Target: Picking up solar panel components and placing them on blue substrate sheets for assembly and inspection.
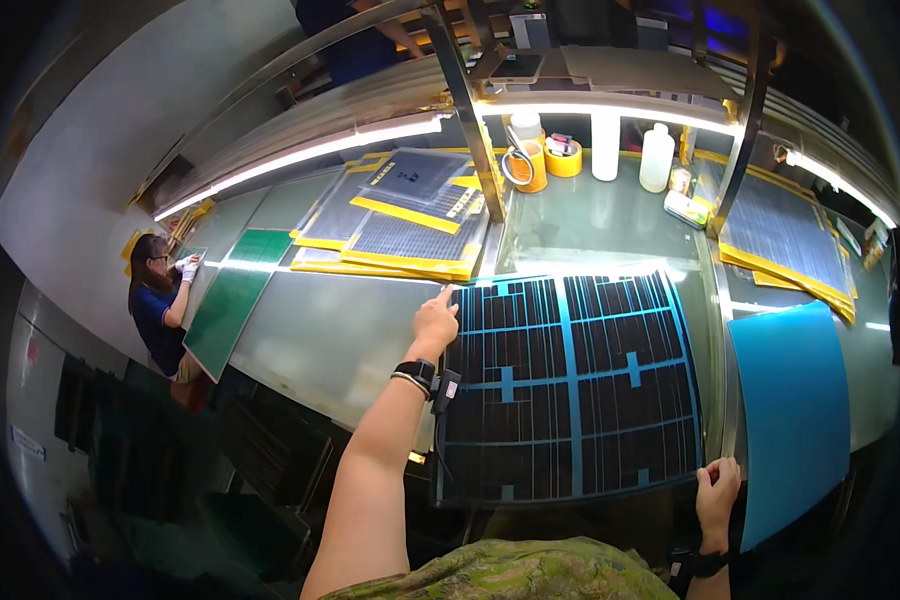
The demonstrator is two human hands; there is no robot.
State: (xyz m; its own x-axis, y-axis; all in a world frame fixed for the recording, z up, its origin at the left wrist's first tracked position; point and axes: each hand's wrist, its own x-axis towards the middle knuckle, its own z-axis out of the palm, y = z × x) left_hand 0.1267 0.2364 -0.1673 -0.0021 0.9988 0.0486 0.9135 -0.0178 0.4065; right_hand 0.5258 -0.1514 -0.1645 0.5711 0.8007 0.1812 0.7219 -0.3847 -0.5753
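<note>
head view:
sheet: large blue sheet covered in black rectangular strips, lying flat on the lit glass bench, squared up in front of the person.
left hand: left hand at the sheet's far left corner, index finger stretched out and pressing on the edge, other fingers curled under; not clamped on anything.
right hand: right hand at the near right corner, fingers closed over the sheet's edge, pinching it.
progress: my read is that the sheet is laid down and being held or lined up by two opposite corners; the strips all look in place, none visibly lifted or peeled. Can't tell whether the alignment is finished.
left to do: plain blue sheet lies just beside it on the right, untouched.
nearby stock: stack of dark grid sheets with yellow borders further back on the left, another like it on the right, both well apart from the hands.
bench back: tape rolls and white bottles under the light bar.
other: a co-worker far left at green mats.
</note>
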